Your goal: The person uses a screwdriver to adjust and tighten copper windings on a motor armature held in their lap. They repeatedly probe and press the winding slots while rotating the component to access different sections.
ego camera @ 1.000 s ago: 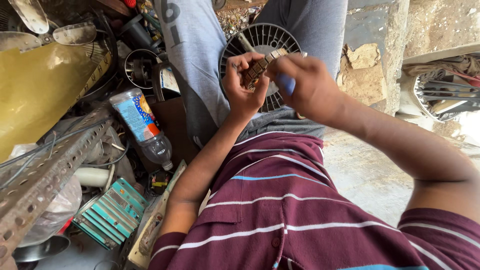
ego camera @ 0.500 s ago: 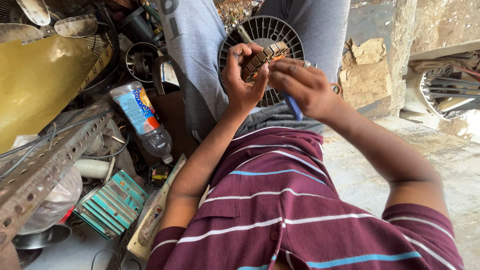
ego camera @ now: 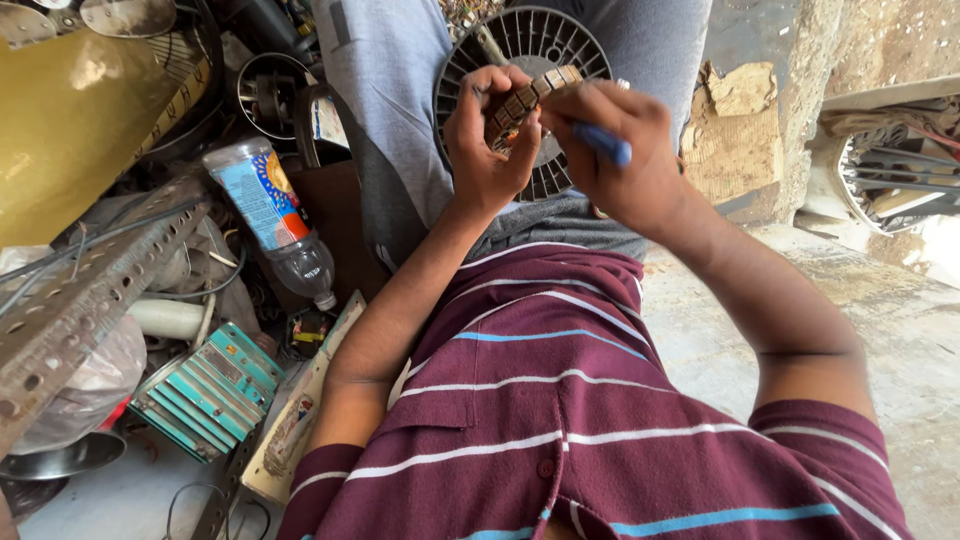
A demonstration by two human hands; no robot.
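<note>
The left hand [ego camera: 487, 140] has its fingers clamped on a ribbed brown motor core [ego camera: 527, 100], while the right hand [ego camera: 620, 150] grips a blue-handled tool [ego camera: 603, 143] against it. A round black fan guard [ego camera: 540, 60] lies just behind, partly covered. Left of the fingers lie a plastic bottle [ego camera: 272, 220] and a perforated metal angle [ego camera: 90, 290]; the tool's tip is hidden.

Beside your matt striped cloth shirt [ego camera: 600, 430] lie a glossy clear plastic bottle [ego camera: 275, 225], a dull perforated metal angle bar [ego camera: 90, 290] and rough concrete floor [ego camera: 900, 330].

Concrete floor [ego camera: 900, 340], rough masonry wall [ego camera: 880, 40], daylight; scrap pile [ego camera: 150, 300] on left side.
</note>
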